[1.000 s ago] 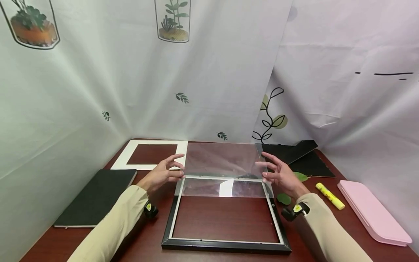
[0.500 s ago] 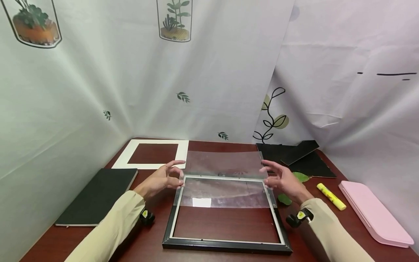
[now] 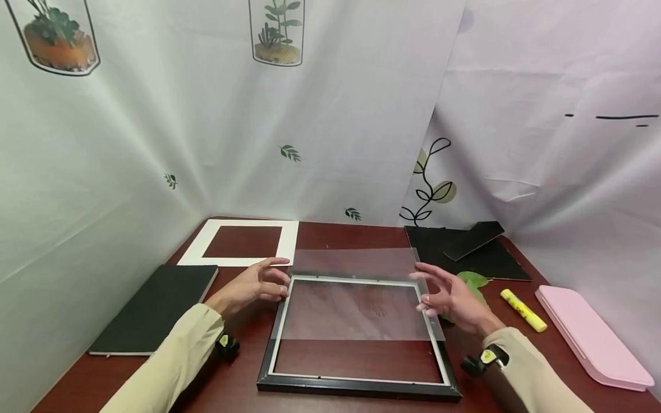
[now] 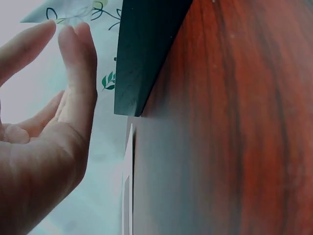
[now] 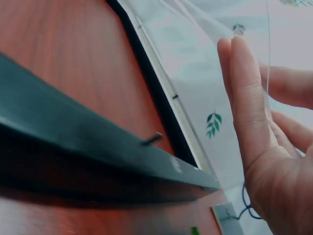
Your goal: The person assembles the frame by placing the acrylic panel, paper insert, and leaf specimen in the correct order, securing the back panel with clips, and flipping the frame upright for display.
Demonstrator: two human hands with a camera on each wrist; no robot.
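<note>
A clear plastic sheet (image 3: 356, 304) hovers nearly flat just over the far part of a black picture frame (image 3: 356, 387) with a white inner lip, which lies on the dark wood table. My left hand (image 3: 255, 284) touches the sheet's left edge with straight, spread fingers. My right hand (image 3: 449, 295) presses the right edge the same way. In the left wrist view the left hand's fingers (image 4: 73, 73) stand straight beside the frame's corner (image 4: 142, 54). In the right wrist view the sheet's edge (image 5: 267, 49) runs along the right hand's straight fingers (image 5: 247, 107), above the frame (image 5: 98, 142).
A white mat board (image 3: 206, 252) lies at the back left and a black notebook (image 3: 155, 310) at the left. Black backing boards (image 3: 470, 246), green leaves (image 3: 472, 280), a yellow highlighter (image 3: 523, 310) and a pink case (image 3: 591, 338) lie on the right. Printed curtains close in the table.
Both hands have come down and toward me with the sheet. It has tilted from steep to nearly flat and now covers more of the frame.
</note>
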